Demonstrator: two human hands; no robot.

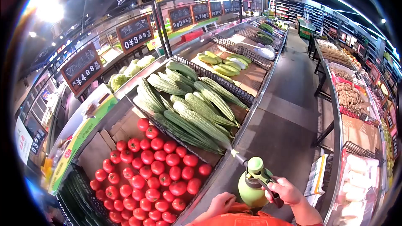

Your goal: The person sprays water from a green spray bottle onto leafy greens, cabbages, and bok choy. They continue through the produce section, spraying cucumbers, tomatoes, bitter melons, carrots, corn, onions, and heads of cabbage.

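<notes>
My right hand (282, 190) is wrapped around the handle of a light-green pressure sprayer (252, 186), held upright in front of my body. Its nozzle points up and left at the luffa gourds (201, 106), and a faint pale mist shows by the tip. Close to the sprayer's left side, my left hand (222, 203) is curled in with nothing visible in it. Red tomatoes (157, 167) lie in the bin just left of that hand. The ridged green gourds are heaped in the bin beyond them.
Paler squash (226, 63) lie in the bin past the gourds. Cucumbers (79, 196) sit at the lower left, and cabbages (132, 70) behind. Price boards (135, 34) line the display. An aisle (276, 129) separates it from a right-hand shelf with ginger (351, 96) and wrapped packs (355, 184).
</notes>
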